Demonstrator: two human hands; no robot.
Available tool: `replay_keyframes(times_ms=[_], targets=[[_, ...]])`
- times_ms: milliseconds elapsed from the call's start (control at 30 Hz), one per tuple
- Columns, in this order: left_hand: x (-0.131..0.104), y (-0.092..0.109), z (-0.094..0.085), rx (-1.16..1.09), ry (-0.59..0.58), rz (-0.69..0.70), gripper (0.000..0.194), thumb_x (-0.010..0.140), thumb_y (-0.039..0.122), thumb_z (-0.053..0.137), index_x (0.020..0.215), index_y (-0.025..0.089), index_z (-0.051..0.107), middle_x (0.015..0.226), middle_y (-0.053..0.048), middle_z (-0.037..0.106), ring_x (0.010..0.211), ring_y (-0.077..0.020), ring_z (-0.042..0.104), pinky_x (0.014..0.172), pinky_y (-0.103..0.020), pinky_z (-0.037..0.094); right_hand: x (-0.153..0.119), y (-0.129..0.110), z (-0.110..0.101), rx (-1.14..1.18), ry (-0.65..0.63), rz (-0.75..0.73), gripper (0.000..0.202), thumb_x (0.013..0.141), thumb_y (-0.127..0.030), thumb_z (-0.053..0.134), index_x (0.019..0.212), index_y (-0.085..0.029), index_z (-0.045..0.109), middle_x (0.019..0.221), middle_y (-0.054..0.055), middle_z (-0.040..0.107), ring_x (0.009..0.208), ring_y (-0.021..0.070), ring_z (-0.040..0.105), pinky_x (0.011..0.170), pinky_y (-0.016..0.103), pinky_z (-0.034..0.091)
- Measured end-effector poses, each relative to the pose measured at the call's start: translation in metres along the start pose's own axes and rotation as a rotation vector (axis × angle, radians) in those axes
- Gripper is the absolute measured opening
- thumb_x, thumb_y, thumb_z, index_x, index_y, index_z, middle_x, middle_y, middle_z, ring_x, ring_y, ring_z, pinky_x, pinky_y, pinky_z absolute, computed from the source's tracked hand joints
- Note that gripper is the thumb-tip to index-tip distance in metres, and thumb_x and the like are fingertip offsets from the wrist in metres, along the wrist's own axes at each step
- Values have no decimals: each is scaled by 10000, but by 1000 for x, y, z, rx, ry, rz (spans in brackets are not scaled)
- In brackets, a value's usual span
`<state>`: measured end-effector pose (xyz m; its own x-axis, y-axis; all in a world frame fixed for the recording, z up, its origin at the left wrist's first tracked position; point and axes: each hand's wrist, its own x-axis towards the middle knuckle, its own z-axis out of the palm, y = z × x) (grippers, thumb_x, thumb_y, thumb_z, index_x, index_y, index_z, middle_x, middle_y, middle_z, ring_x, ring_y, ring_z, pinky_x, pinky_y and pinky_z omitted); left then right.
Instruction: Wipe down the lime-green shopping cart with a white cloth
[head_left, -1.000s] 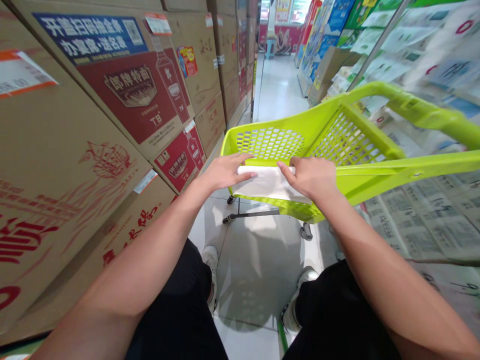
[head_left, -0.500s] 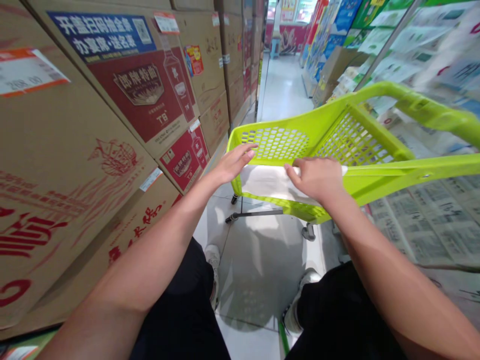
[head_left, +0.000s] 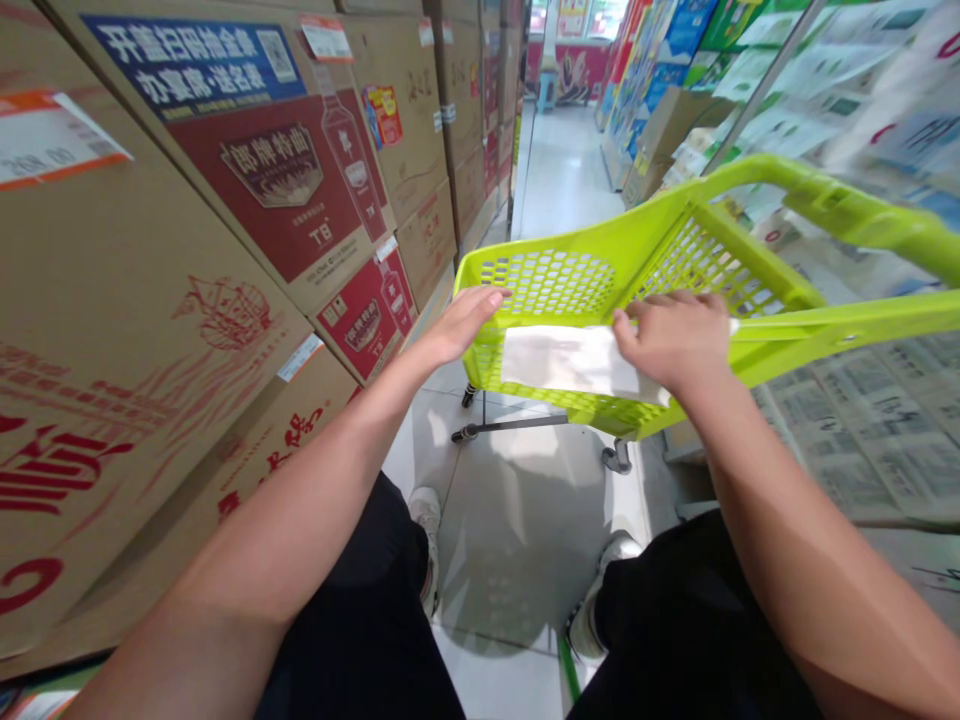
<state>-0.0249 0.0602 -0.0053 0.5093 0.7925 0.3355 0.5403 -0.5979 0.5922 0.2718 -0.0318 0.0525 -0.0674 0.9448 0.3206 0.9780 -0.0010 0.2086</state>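
Observation:
A lime-green shopping cart stands crosswise before me, its basket wall pierced with small holes. At the near left corner of its rim, my left hand grips the edge, thumb and fingers pointing right. A white cloth is draped down the outside of the near wall. My right hand is closed over the cloth on the rim, with its fingers bent over the inner side and the thumb toward the left. The palm hides part of the cloth, and a bit of it shows right of the hand.
Stacked cardboard cartons with price tags line the left side. White packaged goods fill the right side, behind the cart. A tiled aisle runs ahead to a blue stool. The cart's wheels stand near my feet.
My right hand has slid right along the rim, drawing the white cloth with it. My left hand stays at the corner, and the cart has barely moved.

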Motion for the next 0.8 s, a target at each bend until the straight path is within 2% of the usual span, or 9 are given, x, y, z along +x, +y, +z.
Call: replay_keyframes(times_ms=[100,167,333,433,533,600,667,733,800], targets=[[-1,4,3,124,-31,-20,602,1089,598,275,1428,274,652,1490,-51,658,1404,-264,547,1216,-477,369,-2,-37,9,93,61,-206,519,1065,-473,349,1062,-165,766,1095,173,783,1075,342,655,928,497,379],[-2,3,1,225,-71,17,551,1044,653,395,1312,312,734,1407,-28,711,1342,-281,593,1168,-480,398,0,-51,9,114,33,-252,542,1074,-468,313,1087,-172,767,1110,166,782,1081,333,660,914,472,398],[-4,-2,-4,225,-158,137,493,1017,653,474,1035,288,806,1146,-19,797,1134,-238,699,1013,-384,466,10,-29,-4,24,-199,12,621,1042,-483,311,989,-132,821,1026,211,787,1029,365,705,856,447,443],[-5,8,1,286,-155,105,543,1005,685,464,959,253,789,1073,-40,799,1067,-246,714,944,-379,479,11,-25,-6,5,-184,85,597,1030,-456,330,1033,-112,818,1082,233,782,1088,398,696,963,520,428],[-6,18,6,346,-158,73,553,994,686,459,1005,231,773,1069,-65,794,1062,-276,716,897,-390,489,8,-56,-3,99,-29,-63,518,1033,-398,354,1155,-134,782,1199,205,769,1186,369,668,1059,513,388],[-6,19,6,351,-211,103,521,1015,622,430,1043,225,766,1070,-72,793,1056,-281,721,892,-396,495,7,-82,-1,159,-52,-153,513,1042,-437,363,1153,-161,781,1133,180,788,1115,335,701,1010,459,424],[-6,14,4,349,-253,143,464,1015,545,438,1134,228,756,1098,-71,794,1063,-284,724,932,-411,500,10,-95,2,177,-136,-133,578,1055,-509,331,1096,-176,802,1020,173,800,994,319,736,915,428,459],[-5,5,2,351,-254,153,459,970,509,521,1275,226,716,1162,-76,789,1110,-299,716,1042,-455,480,17,-88,3,163,-202,-16,717,1061,-600,252,1045,-167,823,979,198,798,950,337,749,840,422,475],[-5,-2,2,335,-238,131,565,898,492,633,1389,212,654,1243,-95,771,1185,-323,694,1181,-523,395,25,-66,5,130,-248,110,833,1044,-679,202,1030,-140,836,1015,238,791,984,376,749,800,430,484]])
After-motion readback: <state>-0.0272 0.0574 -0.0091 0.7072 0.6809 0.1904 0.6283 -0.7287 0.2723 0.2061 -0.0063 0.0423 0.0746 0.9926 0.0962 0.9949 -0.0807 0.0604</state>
